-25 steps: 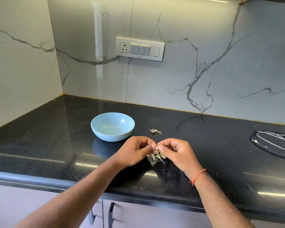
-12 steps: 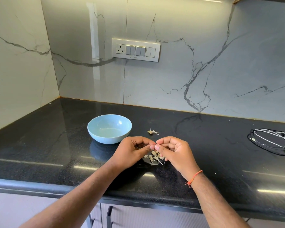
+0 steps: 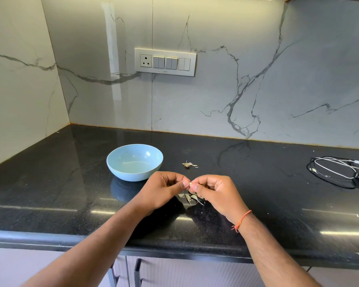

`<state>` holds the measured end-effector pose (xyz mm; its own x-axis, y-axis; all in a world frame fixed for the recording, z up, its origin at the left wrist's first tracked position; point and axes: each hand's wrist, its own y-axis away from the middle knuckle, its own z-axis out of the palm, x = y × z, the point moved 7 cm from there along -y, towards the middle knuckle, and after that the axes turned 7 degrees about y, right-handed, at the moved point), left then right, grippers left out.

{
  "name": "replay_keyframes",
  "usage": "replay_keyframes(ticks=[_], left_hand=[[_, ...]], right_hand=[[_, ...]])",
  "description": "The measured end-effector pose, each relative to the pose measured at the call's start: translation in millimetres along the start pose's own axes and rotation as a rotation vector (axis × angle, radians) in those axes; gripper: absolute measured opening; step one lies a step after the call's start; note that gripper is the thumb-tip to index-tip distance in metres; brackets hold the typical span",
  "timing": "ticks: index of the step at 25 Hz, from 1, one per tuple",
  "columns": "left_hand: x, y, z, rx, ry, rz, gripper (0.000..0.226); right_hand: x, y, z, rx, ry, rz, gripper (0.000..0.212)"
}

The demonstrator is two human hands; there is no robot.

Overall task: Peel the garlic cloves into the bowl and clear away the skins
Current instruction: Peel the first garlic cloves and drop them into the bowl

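Black countertop (image 3: 50, 183); switch panel (image 3: 165, 62) on marble wall; coiled cables (image 3: 338, 169) far right.

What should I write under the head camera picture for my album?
Two hands, left and right, pinch a garlic clove above peeled skins, beside a blue bowl.

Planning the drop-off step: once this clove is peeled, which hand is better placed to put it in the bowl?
Probably the left hand: the blue bowl sits just beyond it on its side, while the right hand would cross over.
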<state>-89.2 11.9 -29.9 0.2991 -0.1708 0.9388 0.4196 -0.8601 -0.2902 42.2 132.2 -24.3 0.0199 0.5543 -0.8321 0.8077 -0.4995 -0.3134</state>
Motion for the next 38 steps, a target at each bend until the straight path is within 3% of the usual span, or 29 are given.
replay_keyframes(ticks=[4, 13, 21, 29, 32, 38], left_hand=[[-0.2, 0.3, 2.4, -0.042, 0.137, -0.064, 0.02], [4.6, 0.6, 5.7, -0.017, -0.006, -0.007, 0.024], [0.0, -4.7, 6.0, 0.043, -0.126, 0.0, 0.02], [-0.8, 2.3, -2.1, 0.117, 0.07, 0.036, 0.012], [-1.9, 0.5, -3.7, 0.126, 0.008, 0.035, 0.005], [0.1, 0.7, 0.6, 0.068, -0.012, 0.006, 0.017]], right_hand=[[-0.1, 0.9, 1.5, -0.031, -0.048, 0.02, 0.015], [0.0, 0.5, 1.3, 0.067, 0.099, -0.031, 0.019], [-4.5, 0.8, 2.2, 0.037, 0.071, -0.06, 0.032], [-4.1, 0.6, -4.1, 0.106, 0.14, -0.067, 0.019], [-2.2, 1.4, -4.0, 0.098, 0.155, -0.067, 0.013], [-2.9, 1.7, -3.0, 0.081, 0.135, -0.073, 0.011]])
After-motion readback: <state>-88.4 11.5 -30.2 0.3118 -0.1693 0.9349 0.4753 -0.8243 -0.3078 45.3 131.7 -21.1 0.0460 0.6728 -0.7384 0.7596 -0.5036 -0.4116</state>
